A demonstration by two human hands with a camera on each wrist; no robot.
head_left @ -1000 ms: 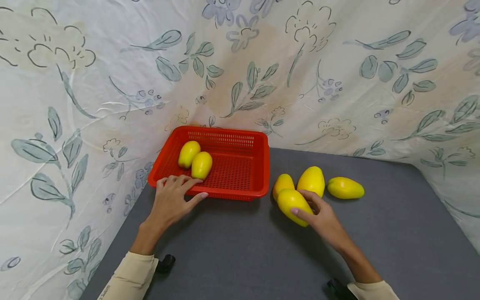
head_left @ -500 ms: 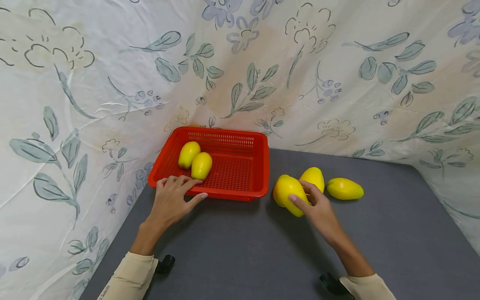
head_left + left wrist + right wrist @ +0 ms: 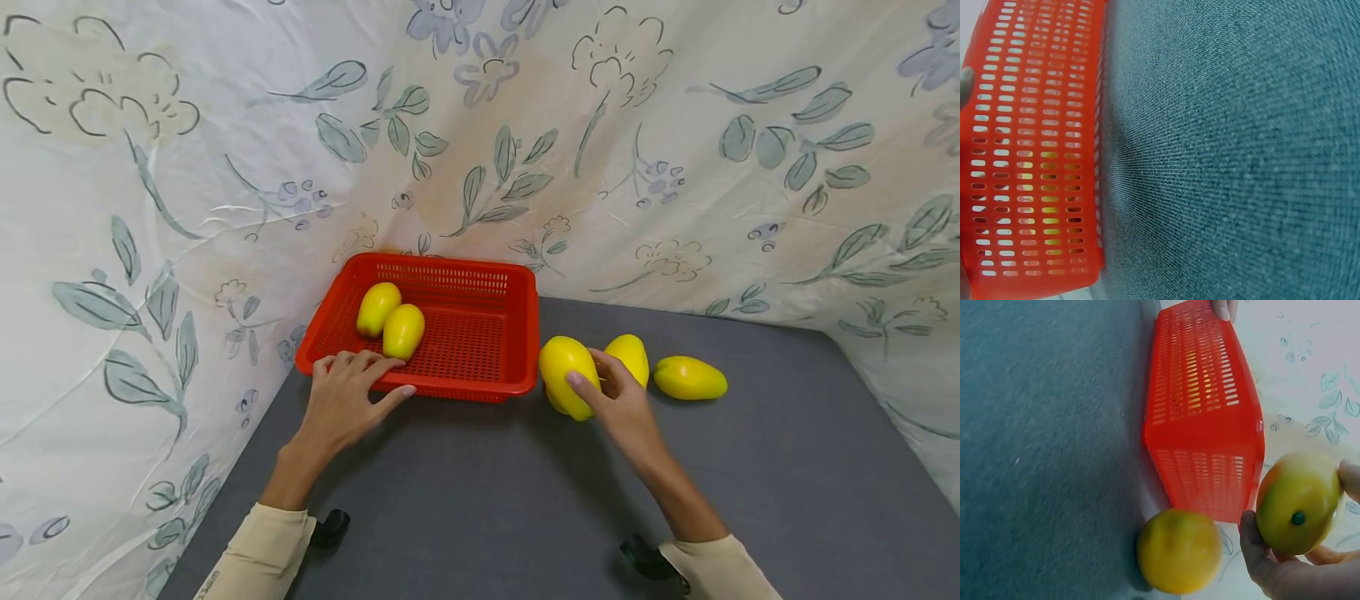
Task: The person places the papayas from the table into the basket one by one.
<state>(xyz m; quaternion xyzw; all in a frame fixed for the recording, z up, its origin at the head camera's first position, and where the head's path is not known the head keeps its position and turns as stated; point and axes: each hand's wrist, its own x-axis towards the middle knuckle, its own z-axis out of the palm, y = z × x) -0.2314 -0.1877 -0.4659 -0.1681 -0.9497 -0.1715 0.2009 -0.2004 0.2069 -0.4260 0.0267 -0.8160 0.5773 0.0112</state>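
My right hand [image 3: 626,408] grips a yellow mango [image 3: 566,365] just off the basket's right side, thumb on the near face. In the right wrist view the held mango [image 3: 1297,494] shows a green stem spot and is raised above another mango [image 3: 1179,551] on the table. My left hand [image 3: 345,400] holds the near rim of the red plastic basket [image 3: 442,385], fingers bent over it and thumb along the outside. Two mangoes, one farther back [image 3: 378,308] and one nearer [image 3: 403,332], lie in the basket's left part. The left wrist view shows the basket's slotted wall [image 3: 1035,156].
To the right on the grey tabletop [image 3: 480,500] lie a mango [image 3: 632,357] partly behind the right hand and a greenish-yellow one [image 3: 690,377] farther right. A floral cloth [image 3: 480,125] hangs behind and along the left side.
My right hand has raised the mango and carried it left toward the basket, passing over the mango beneath. The left hand has stayed on the rim.
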